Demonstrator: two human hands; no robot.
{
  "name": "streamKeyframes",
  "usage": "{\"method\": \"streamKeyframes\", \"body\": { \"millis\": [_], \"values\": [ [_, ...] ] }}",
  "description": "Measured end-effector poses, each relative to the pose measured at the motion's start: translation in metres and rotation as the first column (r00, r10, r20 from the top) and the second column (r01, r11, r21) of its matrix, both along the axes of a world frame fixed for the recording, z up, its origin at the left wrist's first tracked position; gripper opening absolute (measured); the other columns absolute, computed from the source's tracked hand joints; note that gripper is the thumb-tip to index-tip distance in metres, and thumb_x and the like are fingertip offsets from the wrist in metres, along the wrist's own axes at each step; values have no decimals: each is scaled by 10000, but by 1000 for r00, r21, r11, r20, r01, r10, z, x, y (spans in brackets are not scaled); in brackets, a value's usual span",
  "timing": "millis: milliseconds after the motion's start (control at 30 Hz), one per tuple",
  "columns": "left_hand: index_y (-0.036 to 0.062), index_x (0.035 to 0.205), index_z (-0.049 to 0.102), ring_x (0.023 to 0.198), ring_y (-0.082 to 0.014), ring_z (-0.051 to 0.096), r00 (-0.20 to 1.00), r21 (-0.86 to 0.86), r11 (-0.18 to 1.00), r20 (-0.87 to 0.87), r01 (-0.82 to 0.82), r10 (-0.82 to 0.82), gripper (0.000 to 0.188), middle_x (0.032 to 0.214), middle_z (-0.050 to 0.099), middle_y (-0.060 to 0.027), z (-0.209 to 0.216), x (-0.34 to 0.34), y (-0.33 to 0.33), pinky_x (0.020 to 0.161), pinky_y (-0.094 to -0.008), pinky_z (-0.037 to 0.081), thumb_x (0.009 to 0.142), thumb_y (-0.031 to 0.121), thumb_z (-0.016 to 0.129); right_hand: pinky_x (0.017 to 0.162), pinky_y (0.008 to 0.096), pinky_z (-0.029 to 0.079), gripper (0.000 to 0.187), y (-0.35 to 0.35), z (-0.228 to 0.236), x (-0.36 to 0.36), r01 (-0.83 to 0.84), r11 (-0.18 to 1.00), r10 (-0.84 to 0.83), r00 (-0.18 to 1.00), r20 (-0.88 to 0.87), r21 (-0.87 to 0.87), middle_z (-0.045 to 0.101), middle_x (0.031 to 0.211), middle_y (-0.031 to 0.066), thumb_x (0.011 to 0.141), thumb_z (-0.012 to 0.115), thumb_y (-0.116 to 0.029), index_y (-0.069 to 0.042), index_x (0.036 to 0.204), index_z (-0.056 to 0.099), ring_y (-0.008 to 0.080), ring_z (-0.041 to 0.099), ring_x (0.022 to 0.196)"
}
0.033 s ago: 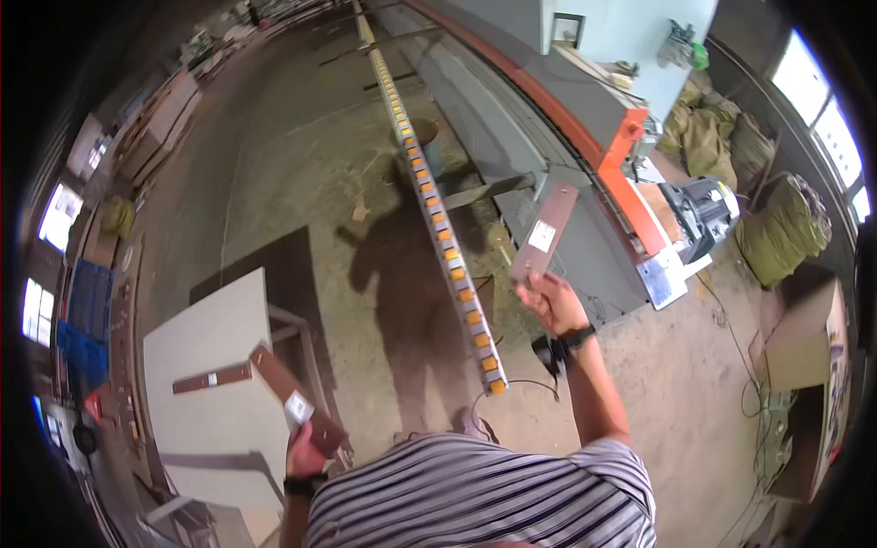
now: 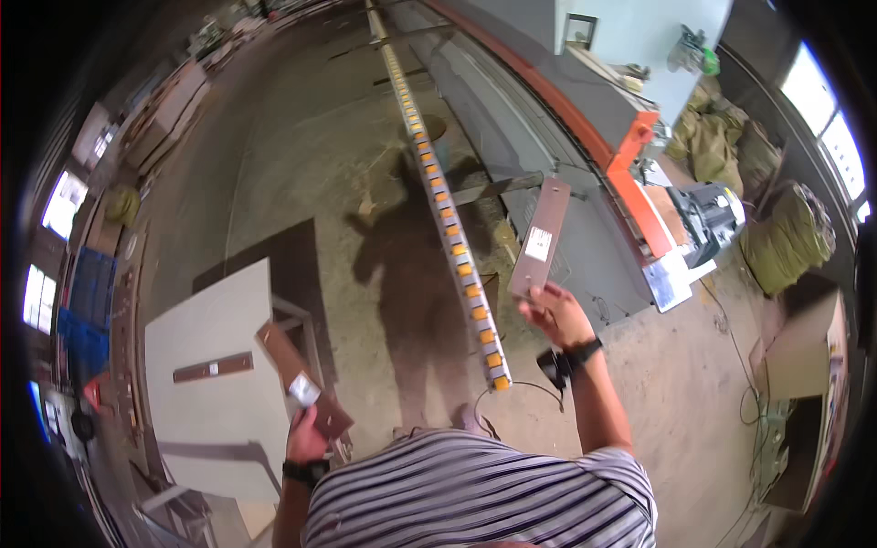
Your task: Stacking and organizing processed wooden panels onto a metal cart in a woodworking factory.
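Gripping brown strips [image 2: 541, 236], both hands [image 2: 559, 313].

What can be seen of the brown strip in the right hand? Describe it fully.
The brown strip is a long, flat, narrow board, wood-like, dark brown, with a small white label near its middle. The right hand grips its lower end, holding it raised and near upright, tilted slightly right, in front of the grey machine bed. Nothing else touches it.

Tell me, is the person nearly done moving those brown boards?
Hard to say. One brown strip already lies on the grey table. The left hand holds a board beside that table, and the right hand lifts another board by the conveyor. Both remain unplaced.
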State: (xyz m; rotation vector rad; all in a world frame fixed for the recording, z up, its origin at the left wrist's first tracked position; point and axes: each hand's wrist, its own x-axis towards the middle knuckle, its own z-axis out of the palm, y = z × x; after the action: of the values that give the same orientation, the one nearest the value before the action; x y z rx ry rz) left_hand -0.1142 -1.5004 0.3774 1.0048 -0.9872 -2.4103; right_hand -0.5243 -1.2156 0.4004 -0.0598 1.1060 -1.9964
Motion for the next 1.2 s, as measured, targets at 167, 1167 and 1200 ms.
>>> {"method": "streamKeyframes", "body": {
  "millis": [167, 1167, 1200],
  "values": [
    [29, 1210, 419, 1068, -251, 512, 950, 32, 966, -192, 257, -247, 325, 1149, 530, -103, -5, -88, -8, 921, -412, 409, 924, 182, 434, 662, 277, 510, 317, -13, 41, 98, -429, 893, 440, 895, -65, 138, 570, 938, 96, 863, 549, -123, 21, 1136, 474, 186, 618, 749],
    [86, 975, 584, 745, -219, 584, 720, 183, 698, 117, -692, 684, 222, 837, 614, -46, -270, 245, -216, 571, -428, 470, 773, 165, 632, 597, 247, 486, 245, -199, -97, 308, -632, 419, 862, 503, -66, 652, 612, 800, 111, 909, 473, -228, 1, 987, 509, 164, 609, 680],
    [75, 967, 586, 717, -217, 586, 694, 177, 674, 99, -717, 713, 209, 822, 615, -47, -277, 252, -228, 559, -406, 470, 772, 138, 628, 591, 250, 490, 222, -190, -101, 309, -625, 436, 838, 544, -40, 647, 616, 788, 113, 894, 487, -213, -7, 966, 521, 168, 614, 676]
  ]
}}
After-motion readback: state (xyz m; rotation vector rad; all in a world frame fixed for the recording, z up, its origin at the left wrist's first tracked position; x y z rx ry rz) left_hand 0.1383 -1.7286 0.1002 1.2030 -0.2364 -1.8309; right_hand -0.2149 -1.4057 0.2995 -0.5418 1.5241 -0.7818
